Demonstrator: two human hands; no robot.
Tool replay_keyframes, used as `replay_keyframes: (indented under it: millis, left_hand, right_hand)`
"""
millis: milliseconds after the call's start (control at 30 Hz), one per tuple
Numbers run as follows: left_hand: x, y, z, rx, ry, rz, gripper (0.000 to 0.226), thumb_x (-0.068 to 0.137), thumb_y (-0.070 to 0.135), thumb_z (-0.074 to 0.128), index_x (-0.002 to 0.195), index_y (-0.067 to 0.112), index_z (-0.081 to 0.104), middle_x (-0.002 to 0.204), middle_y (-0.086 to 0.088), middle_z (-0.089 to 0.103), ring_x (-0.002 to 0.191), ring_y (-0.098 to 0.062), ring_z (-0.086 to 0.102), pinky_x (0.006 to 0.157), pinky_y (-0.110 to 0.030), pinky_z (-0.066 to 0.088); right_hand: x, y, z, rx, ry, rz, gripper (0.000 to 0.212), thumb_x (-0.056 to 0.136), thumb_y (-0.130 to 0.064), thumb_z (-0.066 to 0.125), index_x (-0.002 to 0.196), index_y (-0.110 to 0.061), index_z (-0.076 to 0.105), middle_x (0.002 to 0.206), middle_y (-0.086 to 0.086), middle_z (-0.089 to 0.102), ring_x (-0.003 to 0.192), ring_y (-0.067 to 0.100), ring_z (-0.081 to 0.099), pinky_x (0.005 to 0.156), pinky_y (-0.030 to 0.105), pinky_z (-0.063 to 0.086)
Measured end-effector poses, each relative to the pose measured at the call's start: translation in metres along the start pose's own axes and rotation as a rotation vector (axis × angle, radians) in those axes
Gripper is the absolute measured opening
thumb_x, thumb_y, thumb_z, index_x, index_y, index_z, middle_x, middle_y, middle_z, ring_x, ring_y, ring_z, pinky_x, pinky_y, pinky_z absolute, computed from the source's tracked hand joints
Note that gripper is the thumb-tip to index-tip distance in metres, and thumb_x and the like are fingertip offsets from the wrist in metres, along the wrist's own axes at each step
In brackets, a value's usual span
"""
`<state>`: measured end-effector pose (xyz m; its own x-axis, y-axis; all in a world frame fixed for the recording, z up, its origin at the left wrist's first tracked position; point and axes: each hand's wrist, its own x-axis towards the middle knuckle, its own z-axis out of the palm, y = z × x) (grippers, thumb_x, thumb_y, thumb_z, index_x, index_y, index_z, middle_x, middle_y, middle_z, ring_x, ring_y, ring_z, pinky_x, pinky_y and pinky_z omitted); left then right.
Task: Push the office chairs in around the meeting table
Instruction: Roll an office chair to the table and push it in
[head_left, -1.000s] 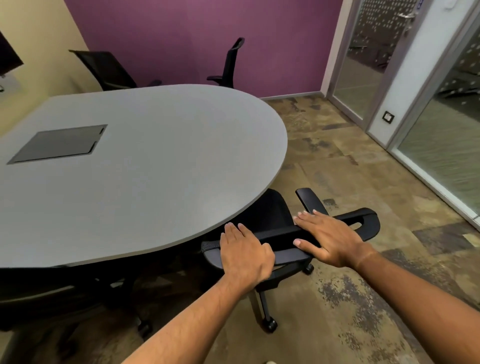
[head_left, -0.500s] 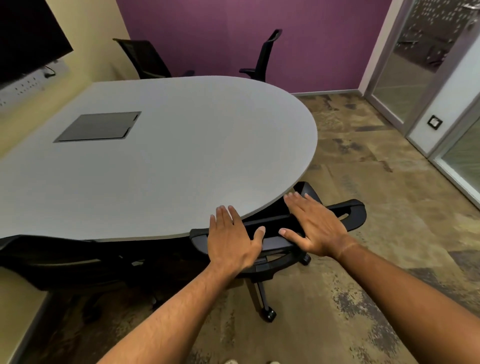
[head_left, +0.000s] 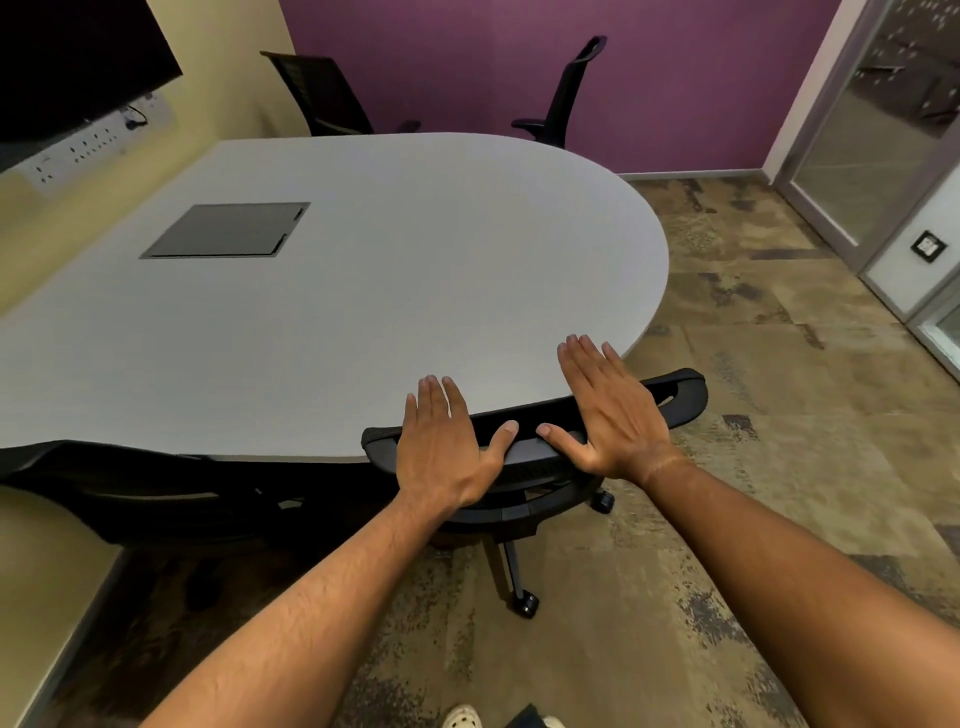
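A black mesh-backed office chair (head_left: 130, 488) sits tucked at the grey oval meeting table (head_left: 363, 291), lower left. Beside it, a second black office chair (head_left: 524, 457) has its curved top rail against the table's near edge, castors on patterned carpet. The left hand (head_left: 447, 447) lies flat, fingers spread, on that rail; the right hand (head_left: 610, 410) likewise, palm down, gripping nothing.

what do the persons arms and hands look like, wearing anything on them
Both forearms are bare: no sleeves reach into view, and there are no gloves. The left hand and right hand show no rings, watch or bracelet. A faint line crosses the right wrist. Fingernails are short and plain.
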<state>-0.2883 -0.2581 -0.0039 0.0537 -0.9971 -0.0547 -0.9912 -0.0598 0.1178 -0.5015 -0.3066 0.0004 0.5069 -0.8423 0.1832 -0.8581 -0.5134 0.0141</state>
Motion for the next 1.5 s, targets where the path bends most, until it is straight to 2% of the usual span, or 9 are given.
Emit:
replay_keyframes:
  millis: [233,433,700,1333,1500]
  left_hand:
    - [0.011,0.012,0.000,-0.052,-0.003,-0.013,0.109,0.080,0.083,0.005,0.152,0.002,-0.005,0.161,-0.020,-0.002,0.150,-0.027,-0.005,0.122,-0.041,0.001]
    - [0.023,0.019,0.002,-0.066,-0.004,0.045,0.105,0.082,0.080,0.007,0.152,0.003,-0.006,0.161,-0.018,-0.003,0.150,-0.025,-0.005,0.122,-0.040,-0.001]
    - [0.033,0.022,0.001,-0.077,-0.001,0.004,0.101,0.086,0.077,0.011,0.152,0.002,-0.005,0.161,-0.019,-0.003,0.150,-0.025,-0.005,0.122,-0.040,-0.001]
    - [0.034,0.033,0.001,-0.076,0.020,0.024,0.099,0.087,0.076,0.014,0.152,0.003,-0.005,0.162,-0.018,-0.003,0.150,-0.024,-0.006,0.121,-0.037,-0.002]
    - [0.040,0.038,-0.003,-0.053,0.013,0.054,0.096,0.090,0.070,0.022,0.152,0.003,-0.008,0.161,-0.018,-0.007,0.149,-0.025,-0.009,0.121,-0.038,-0.006]
  right_hand:
    - [0.012,0.020,0.001,-0.012,0.012,-0.022,0.095,0.089,-0.069,0.028,0.150,0.004,0.020,0.157,0.024,0.023,0.148,0.031,0.015,0.122,0.045,0.010]
    - [0.026,0.033,0.004,0.005,0.017,-0.032,0.095,0.088,-0.068,0.029,0.149,0.004,0.021,0.156,0.024,0.023,0.147,0.031,0.017,0.122,0.043,0.009]
    - [0.044,0.041,0.012,0.051,0.030,-0.040,0.097,0.087,-0.069,0.028,0.149,0.005,0.020,0.156,0.025,0.024,0.147,0.032,0.018,0.122,0.041,0.006]
    - [0.043,0.057,0.011,0.131,0.067,-0.064,0.101,0.084,-0.070,0.031,0.150,0.004,0.017,0.158,0.023,0.021,0.148,0.031,0.016,0.122,0.041,0.006]
    - [0.040,0.058,0.009,0.172,0.096,-0.050,0.102,0.082,-0.070,0.033,0.151,0.002,0.015,0.159,0.022,0.019,0.148,0.031,0.014,0.122,0.042,0.004]
